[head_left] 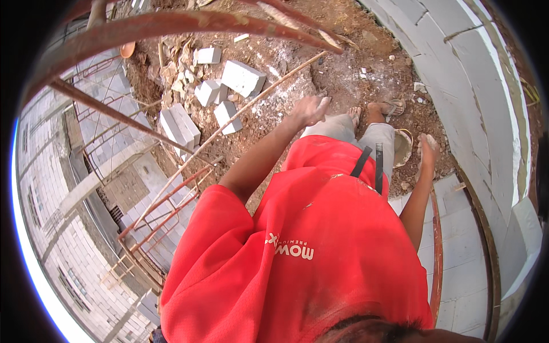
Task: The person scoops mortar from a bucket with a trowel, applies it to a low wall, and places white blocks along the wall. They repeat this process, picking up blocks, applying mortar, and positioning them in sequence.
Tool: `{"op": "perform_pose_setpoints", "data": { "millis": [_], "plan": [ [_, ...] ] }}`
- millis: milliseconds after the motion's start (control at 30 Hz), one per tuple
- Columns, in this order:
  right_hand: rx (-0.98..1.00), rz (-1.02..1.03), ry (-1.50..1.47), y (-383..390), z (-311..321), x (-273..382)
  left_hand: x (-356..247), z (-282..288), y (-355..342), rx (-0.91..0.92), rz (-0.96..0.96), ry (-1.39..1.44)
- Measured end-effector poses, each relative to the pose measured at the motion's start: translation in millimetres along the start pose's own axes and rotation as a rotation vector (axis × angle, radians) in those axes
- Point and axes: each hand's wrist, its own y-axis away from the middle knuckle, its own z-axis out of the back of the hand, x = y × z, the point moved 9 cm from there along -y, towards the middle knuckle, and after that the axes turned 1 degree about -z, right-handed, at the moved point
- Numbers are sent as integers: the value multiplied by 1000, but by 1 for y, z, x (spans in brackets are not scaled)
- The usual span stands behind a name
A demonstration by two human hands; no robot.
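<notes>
My left hand hangs in front of my left thigh, dusty and loosely bent, with nothing visible in it. Out to my right side is my right hand, its fingers whitened with dust and slightly curled; I see nothing held there. A round pale-rimmed bucket stands on the ground between my right leg and that hand, partly hidden by the leg. Beyond my left hand, several pale building blocks lie scattered on the soil. My sandalled feet are on the dirt.
Rusty red scaffold tubes cross the upper left, and a thin pole slants past the blocks. A grey block wall rises close on my right. More blockwork shows lower right. Debris and rubble litter the brown soil.
</notes>
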Motion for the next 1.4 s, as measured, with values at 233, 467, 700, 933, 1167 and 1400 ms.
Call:
{"op": "perform_pose_setpoints", "data": {
  "millis": [233, 467, 700, 933, 1167, 1400],
  "plan": [
    [349, 314, 108, -29, -129, 131, 275, -67, 232, -341, 728, 124],
    [679, 317, 309, 20, -241, 110, 256, -190, 333, -616, 891, 883],
    [1026, 249, 771, 62, -264, 25, 167, -327, 323, -632, 967, 1191],
    [851, 159, 1197, 70, -248, 12, 113, -465, 353, -766, 1054, 1594],
    [933, 104, 1006, 99, -363, -39, 131, -526, 418, -1083, 986, 1987],
    [1283, 427, 863, 296, -540, -107, 173, -526, 538, -1556, 1040, 1905]
  ]
}}
